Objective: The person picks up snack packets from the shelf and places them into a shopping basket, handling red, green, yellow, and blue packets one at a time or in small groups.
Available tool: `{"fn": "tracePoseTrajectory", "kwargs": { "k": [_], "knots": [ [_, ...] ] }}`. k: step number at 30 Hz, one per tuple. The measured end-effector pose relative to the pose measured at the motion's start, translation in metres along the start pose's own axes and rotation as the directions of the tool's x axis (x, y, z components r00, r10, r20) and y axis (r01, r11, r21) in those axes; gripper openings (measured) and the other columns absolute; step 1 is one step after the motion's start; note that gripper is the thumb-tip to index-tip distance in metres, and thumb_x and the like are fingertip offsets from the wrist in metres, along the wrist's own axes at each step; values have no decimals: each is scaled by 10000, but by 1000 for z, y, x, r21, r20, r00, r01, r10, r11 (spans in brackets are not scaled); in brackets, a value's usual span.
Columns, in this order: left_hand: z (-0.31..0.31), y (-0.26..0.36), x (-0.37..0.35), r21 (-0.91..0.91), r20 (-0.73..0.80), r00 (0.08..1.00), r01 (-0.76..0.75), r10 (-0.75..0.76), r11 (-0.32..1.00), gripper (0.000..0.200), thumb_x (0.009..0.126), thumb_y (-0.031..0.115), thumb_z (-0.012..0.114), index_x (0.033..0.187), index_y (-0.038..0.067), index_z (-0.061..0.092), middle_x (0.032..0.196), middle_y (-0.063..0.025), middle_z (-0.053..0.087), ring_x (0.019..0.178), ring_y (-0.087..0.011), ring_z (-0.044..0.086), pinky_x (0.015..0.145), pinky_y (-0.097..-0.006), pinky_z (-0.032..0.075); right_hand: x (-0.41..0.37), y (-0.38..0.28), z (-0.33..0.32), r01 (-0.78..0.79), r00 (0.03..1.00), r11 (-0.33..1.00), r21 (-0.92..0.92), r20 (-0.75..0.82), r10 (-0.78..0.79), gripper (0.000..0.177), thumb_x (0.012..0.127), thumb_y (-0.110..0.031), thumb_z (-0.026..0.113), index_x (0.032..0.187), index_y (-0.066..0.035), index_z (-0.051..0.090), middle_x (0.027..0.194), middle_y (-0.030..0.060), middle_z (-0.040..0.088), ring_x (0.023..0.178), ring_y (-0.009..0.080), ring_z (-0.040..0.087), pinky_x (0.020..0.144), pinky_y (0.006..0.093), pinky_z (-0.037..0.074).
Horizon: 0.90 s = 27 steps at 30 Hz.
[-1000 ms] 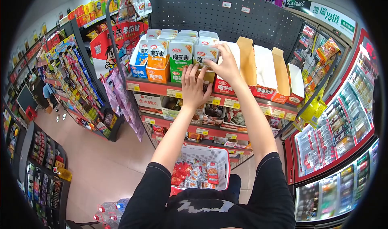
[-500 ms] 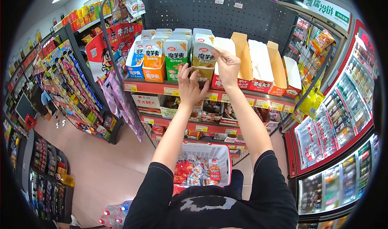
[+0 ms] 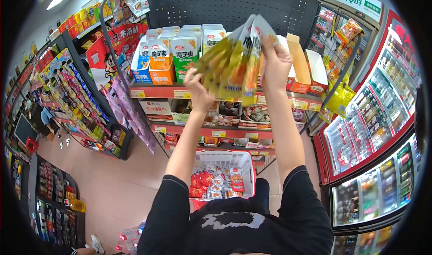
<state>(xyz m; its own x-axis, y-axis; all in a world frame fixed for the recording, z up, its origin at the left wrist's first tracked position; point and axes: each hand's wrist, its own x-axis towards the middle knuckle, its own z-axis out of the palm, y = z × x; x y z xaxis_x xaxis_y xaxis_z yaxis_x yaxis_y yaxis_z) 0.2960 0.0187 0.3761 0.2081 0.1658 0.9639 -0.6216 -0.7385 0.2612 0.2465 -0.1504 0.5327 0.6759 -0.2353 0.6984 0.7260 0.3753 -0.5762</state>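
Several yellow-green snack packets (image 3: 234, 63) are fanned out, tilted and slightly blurred, in front of the upper shelf. My right hand (image 3: 276, 66) is closed on their right edge, thumb and fingers pinching near the top. At the lower left edge of the fan is my left hand (image 3: 201, 92), its fingers curled against the packets; part of its grip is hidden. Behind them stand an orange box of snack packets (image 3: 161, 66) and a green one (image 3: 184, 57). The packets cover much of the display boxes behind.
Opened cardboard boxes (image 3: 298, 61) stand on the shelf's right side. Below, a white-and-red basket (image 3: 245, 157) holds small red and silver packets. Purple bags (image 3: 130, 104) hang at the rack's left. Drink coolers (image 3: 360, 138) line the right; plastic bottles (image 3: 129, 240) stand on the floor.
The yellow-green packets have come up out of their place on the shelf toward me and fanned out. My right hand has moved right and up; my left hand has shifted slightly left.
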Motion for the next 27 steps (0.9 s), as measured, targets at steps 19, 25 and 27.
{"fn": "tracePoseTrajectory", "kwargs": {
  "k": [19,25,27],
  "knots": [
    [-111,108,-142,4,961,-61,979,-269,-206,882,720,194,704,1356,8,121,1299,-144,361,1183,-210,387,972,-332,333,-210,71,-90,-352,916,739,-574,-47,399,169,767,-68,645,884,54,644,750,63,651,649,61,550,593,211,444],
    [-118,115,-227,74,939,-181,937,-294,-341,546,795,45,608,1250,-14,312,1136,-110,521,1007,-160,538,846,-292,454,-274,108,-140,-647,698,570,-506,-92,710,202,785,-134,637,810,66,636,661,49,624,603,51,527,544,222,425],
    [-125,116,-255,121,941,-219,931,-259,-344,516,798,30,595,1237,-4,325,1137,-111,521,1009,-172,543,843,-302,462,-304,121,-168,-784,515,423,-455,-97,852,266,815,-210,616,892,45,618,745,49,627,639,71,552,565,226,442]
  ]
}}
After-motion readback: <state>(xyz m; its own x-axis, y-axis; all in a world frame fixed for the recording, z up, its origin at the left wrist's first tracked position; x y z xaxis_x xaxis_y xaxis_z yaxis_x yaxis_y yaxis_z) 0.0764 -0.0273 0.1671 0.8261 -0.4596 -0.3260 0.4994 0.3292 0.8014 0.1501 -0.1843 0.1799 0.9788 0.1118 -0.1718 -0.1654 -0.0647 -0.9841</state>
